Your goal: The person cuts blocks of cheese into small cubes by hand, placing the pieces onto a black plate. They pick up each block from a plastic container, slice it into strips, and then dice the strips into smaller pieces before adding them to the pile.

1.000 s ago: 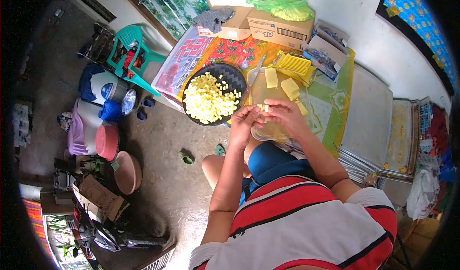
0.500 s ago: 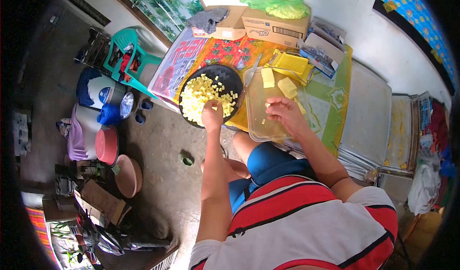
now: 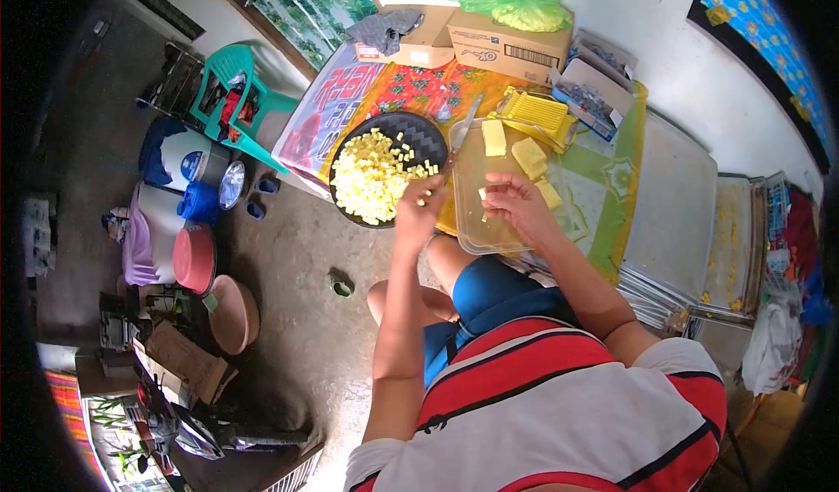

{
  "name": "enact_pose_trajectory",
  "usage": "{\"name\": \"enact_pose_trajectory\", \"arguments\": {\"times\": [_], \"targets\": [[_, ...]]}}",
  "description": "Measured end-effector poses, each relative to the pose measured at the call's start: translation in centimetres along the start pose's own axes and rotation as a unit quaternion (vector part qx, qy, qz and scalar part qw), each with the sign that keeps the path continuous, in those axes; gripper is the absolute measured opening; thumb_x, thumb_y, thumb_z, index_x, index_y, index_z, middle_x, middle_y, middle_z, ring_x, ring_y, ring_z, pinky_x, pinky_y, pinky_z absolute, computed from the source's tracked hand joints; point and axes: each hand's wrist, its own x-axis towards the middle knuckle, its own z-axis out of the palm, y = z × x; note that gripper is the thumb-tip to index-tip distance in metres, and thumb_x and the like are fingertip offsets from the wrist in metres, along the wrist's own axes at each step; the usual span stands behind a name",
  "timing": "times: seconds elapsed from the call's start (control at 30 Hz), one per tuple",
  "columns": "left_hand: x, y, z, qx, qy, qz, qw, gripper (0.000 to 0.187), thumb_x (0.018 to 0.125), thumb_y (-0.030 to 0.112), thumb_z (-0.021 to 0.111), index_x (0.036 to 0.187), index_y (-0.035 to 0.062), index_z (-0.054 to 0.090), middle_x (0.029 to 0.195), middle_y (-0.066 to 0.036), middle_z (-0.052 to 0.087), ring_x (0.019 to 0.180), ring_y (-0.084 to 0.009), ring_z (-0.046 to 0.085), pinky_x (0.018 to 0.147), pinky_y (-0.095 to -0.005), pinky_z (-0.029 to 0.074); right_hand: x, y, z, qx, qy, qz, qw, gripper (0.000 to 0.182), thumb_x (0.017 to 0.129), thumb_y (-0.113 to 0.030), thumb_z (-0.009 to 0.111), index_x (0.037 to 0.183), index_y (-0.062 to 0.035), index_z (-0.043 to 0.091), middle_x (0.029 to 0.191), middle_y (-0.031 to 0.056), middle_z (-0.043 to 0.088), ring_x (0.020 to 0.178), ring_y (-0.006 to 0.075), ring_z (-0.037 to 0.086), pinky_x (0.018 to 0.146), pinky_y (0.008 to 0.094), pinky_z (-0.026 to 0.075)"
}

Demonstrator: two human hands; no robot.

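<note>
My left hand [image 3: 417, 212] is over the right front rim of a round black tray [image 3: 424, 134], its fingers curled and blurred. Pale yellow bits show at its fingertips, and I cannot tell whether it holds them. Small yellow cubes [image 3: 371, 177] are heaped in the tray. My right hand [image 3: 517, 208] pinches a small pale yellow piece above a clear plastic lid-like tray [image 3: 472, 234]. Larger yellow blocks [image 3: 494, 138] lie on that tray beyond and beside my right fingers. Between the two trays rests a knife [image 3: 466, 125], blade pointing away from me.
A yellow slotted cutter [image 3: 535, 116] stands behind the clear tray. Cardboard boxes [image 3: 507, 51], a green plastic bag [image 3: 516, 3] and open small boxes [image 3: 590, 94] line the table's back. Stacked flat trays [image 3: 669, 204] lean at right. A green chair [image 3: 236, 99] and basins [image 3: 234, 313] stand left.
My left hand has moved right, from over the cubes to the tray's rim near the clear tray. My right hand stays nearly in place, still pinching. The view has shifted slightly.
</note>
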Motion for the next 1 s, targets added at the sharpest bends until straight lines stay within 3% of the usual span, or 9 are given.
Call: {"name": "enact_pose_trajectory", "arguments": {"times": [0.1,0.4,0.5,0.6,0.67,0.7,0.8,0.9,1.0], "targets": [[-1.5,1.8,1.8,-0.11,-0.082,0.026,0.99,0.019,0.084,0.007,0.065,0.102,0.0001,0.064,0.093,-0.005,0.063,0.081,-0.0102,0.055,0.069,-0.0228,0.045,0.0,0.0,0.4,0.01,-0.003,0.001,1.0,0.035,0.081,-0.004,0.066,0.114,-0.0015,0.056,0.093,0.0063,0.062,0.08,0.0138,0.062,0.071,0.0269,0.053],[-2.4,1.8,3.0,-0.19,-0.077,-0.035,0.978,0.015,0.085,0.005,0.065,0.099,0.0007,0.065,0.087,-0.001,0.063,0.079,-0.0066,0.055,0.069,-0.0208,0.045,-0.3,0.1,-0.1,-0.019,-0.031,-0.026,0.999,0.034,0.079,-0.004,0.067,0.111,-0.0015,0.057,0.091,0.0062,0.063,0.08,0.0129,0.061,0.069,0.0267,0.052],[-1.5,1.0,2.1,-0.114,-0.024,-0.01,0.993,0.012,0.081,0.007,0.068,0.091,0.0019,0.066,0.086,-0.004,0.065,0.079,-0.0117,0.058,0.072,-0.0253,0.045,0.0,-1.3,-0.8,-0.061,0.044,-0.027,0.997,0.033,0.08,-0.006,0.066,0.112,-0.0022,0.057,0.093,0.0054,0.062,0.084,0.0128,0.06,0.072,0.0259,0.05],[0.6,-1.2,-0.3,0.181,0.093,0.133,0.97,0.013,0.074,0.009,0.073,0.084,0.0033,0.067,0.084,-0.01,0.065,0.081,-0.0219,0.059,0.079,-0.0327,0.044,1.3,-1.1,-4.0,-0.237,0.044,-0.111,0.964,0.037,0.08,-0.014,0.067,0.115,-0.0035,0.057,0.099,0.0068,0.062,0.09,0.0143,0.06,0.077,0.0283,0.05],[1.6,-3.9,-1.6,0.259,0.143,0.131,0.946,0.015,0.068,0.01,0.074,0.08,0.004,0.067,0.081,-0.013,0.063,0.083,-0.0312,0.058,0.083,-0.0384,0.041,1.4,-0.3,-5.9,-0.414,0.044,-0.084,0.905,0.04,0.078,-0.017,0.067,0.116,-0.0052,0.057,0.105,0.009,0.061,0.093,0.0189,0.06,0.081,0.0318,0.049],[2.0,-5.6,-2.2,0.308,0.143,0.096,0.936,0.015,0.071,0.012,0.07,0.084,0.0073,0.068,0.088,-0.011,0.063,0.091,-0.0304,0.056,0.084,-0.0416,0.042,1.5,0.2,-6.5,-0.497,0.044,-0.069,0.864,0.042,0.077,-0.018,0.068,0.116,-0.0061,0.057,0.108,0.0101,0.061,0.095,0.0211,0.06,0.083,0.0335,0.048],[2.2,-6.3,-2.9,0.437,0.167,0.023,0.884,0.016,0.074,0.016,0.067,0.089,0.0115,0.068,0.098,-0.008,0.06,0.1,-0.0286,0.053,0.086,-0.0442,0.042,0.9,2.7,-7.1,-0.642,0.013,-0.166,0.748,0.046,0.074,-0.019,0.068,0.117,-0.0089,0.057,0.11,0.0126,0.06,0.097,0.0287,0.059,0.086,0.0385,0.047],[2.5,-8.1,-3.4,0.477,0.115,-0.041,0.87,0.021,0.077,0.019,0.061,0.097,0.0138,0.067,0.105,-0.005,0.057,0.106,-0.0284,0.049,0.086,-0.0493,0.041,0.5,3.2,-6.2,-0.685,0.025,-0.089,0.723,0.047,0.073,-0.018,0.067,0.119,-0.0112,0.057,0.105,0.013,0.062,0.097,0.0334,0.058,0.086,0.0403,0.046],[2.2,-8.1,-3.4,0.491,0.114,-0.049,0.862,0.027,0.078,0.018,0.059,0.104,0.0134,0.065,0.109,-0.005,0.056,0.107,-0.0285,0.048,0.086,-0.0512,0.041,0.8,3.7,-6.4,-0.688,0.037,-0.073,0.721,0.047,0.073,-0.018,0.067,0.119,-0.0125,0.058,0.098,0.0123,0.063,0.093,0.0305,0.06,0.081,0.0393,0.048]]}}
